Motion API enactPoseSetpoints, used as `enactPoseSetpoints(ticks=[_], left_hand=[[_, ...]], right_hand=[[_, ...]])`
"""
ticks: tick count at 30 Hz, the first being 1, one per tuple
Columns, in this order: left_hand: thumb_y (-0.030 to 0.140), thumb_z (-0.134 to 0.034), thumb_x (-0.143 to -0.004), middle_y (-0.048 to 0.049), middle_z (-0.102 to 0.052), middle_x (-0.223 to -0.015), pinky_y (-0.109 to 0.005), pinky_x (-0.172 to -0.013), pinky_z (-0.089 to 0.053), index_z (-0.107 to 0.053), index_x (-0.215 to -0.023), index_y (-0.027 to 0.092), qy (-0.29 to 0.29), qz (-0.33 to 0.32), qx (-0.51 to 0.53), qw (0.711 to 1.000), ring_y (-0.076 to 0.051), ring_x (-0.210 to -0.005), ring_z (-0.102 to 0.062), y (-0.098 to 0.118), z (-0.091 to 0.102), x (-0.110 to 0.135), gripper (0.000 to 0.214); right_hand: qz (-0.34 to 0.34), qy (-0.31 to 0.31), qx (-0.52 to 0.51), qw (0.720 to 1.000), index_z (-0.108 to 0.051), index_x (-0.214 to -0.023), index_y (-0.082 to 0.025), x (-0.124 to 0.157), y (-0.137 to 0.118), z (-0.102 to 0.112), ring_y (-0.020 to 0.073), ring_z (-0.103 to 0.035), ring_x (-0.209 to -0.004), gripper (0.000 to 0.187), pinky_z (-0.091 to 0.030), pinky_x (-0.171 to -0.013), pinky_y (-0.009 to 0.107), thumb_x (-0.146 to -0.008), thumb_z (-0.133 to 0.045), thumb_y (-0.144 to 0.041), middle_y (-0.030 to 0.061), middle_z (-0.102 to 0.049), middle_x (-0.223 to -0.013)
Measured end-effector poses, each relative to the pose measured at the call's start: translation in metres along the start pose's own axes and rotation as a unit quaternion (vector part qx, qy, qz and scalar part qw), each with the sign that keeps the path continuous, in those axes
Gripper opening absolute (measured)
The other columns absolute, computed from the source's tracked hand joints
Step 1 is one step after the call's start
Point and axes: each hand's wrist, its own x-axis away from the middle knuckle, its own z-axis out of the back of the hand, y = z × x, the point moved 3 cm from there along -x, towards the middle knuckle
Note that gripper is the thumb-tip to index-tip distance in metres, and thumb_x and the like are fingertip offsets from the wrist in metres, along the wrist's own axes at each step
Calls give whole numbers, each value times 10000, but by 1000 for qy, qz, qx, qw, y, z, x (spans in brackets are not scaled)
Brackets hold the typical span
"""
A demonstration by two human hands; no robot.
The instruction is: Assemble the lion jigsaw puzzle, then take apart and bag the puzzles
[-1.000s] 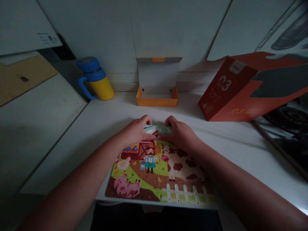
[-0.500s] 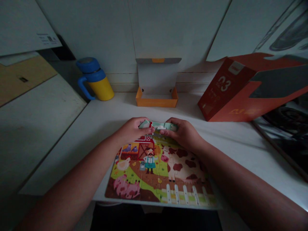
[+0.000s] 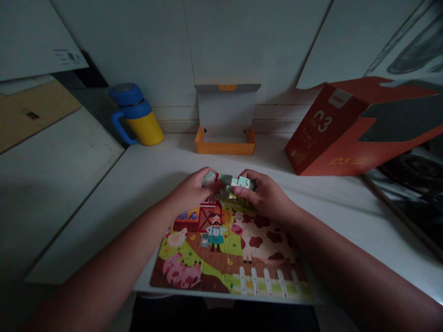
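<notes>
A farm jigsaw puzzle point(image 3: 218, 263) lies at the table's near edge, joined over most of its picture: a farmer, a cow, a pig, a hen and a white fence. At its far edge, my left hand point(image 3: 195, 189) is closed on pale green puzzle pieces point(image 3: 225, 180) with a bit of red, thumb on top. My right hand point(image 3: 268, 191) pinches more puzzle pieces point(image 3: 245, 182), pale green and white, tilted up beside those in the left. My fingers hide part of the puzzle's upper strip, and I cannot tell whether the two groups are still joined.
An open orange box point(image 3: 224, 147) with a raised lid stands against the wall. To its left is a blue and yellow flask point(image 3: 141, 120) with a handle. A large red box point(image 3: 325, 133) leans at the right, beside a dark object point(image 3: 415, 184). The white table point(image 3: 138, 175) lies beneath.
The pieces between my hands were lying nearly flat in one strip. Now those in my right hand are tilted up and angled against the left ones.
</notes>
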Motion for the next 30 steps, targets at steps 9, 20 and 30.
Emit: enactPoseSetpoints(ticks=[9,20,30], left_hand=[[285,-574,-969,-40,-696,-1079,-320,-823,-524,-583,-1262,249,-35,-57,-56,996,-197,-932,-650,16,-14,9,295],[169,-537,-894,-39,-659,-1028,-348,-864,-510,-636,-1128,213,-83,-92,-42,991,-202,-950,-602,15,-31,8,257],[215,-621,-889,-60,-681,-1086,-362,-882,-524,-578,-1289,215,-77,-110,-76,988,-220,-972,-639,8,-34,8,402]], right_hand=[[51,66,176,981,-524,-1056,-236,-3,0,-9,185,-588,-765,402,-419,-711,286,-939,-700,-578,36,-700,-923],[111,180,217,953,-532,-1105,-227,-2,-1,-9,262,-620,-974,481,-489,-853,363,-872,-812,-539,124,-600,-1152],[98,87,187,974,-551,-1104,-215,-8,9,-19,250,-647,-946,367,-500,-853,358,-970,-702,-523,118,-655,-1092]])
